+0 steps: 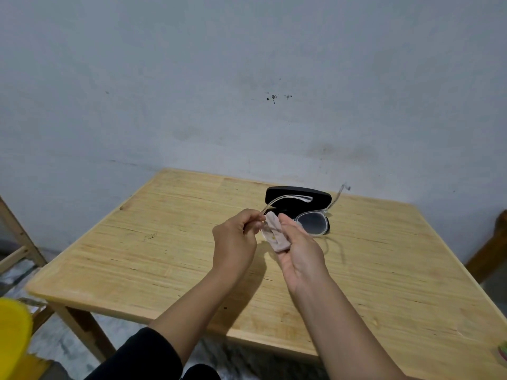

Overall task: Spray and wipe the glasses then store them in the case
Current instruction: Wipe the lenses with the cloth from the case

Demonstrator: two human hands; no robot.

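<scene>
I hold clear-framed glasses (312, 222) in the air above the wooden table (164, 242), arms unfolded and pointing away from me. My left hand (236, 242) pinches the frame at its left end, near the hinge. My right hand (299, 248) holds a small pinkish-grey cloth (275, 233) folded around the left lens, thumb on top. The right lens shows uncovered. A black glasses case (296, 196) lies shut on the table just behind the glasses. No spray bottle is in view.
The table stands against a pale grey wall. A wooden chair frame (16, 242) is at the left, another wooden piece (491, 250) at the right. A yellow object (13, 335) sits at the lower left corner.
</scene>
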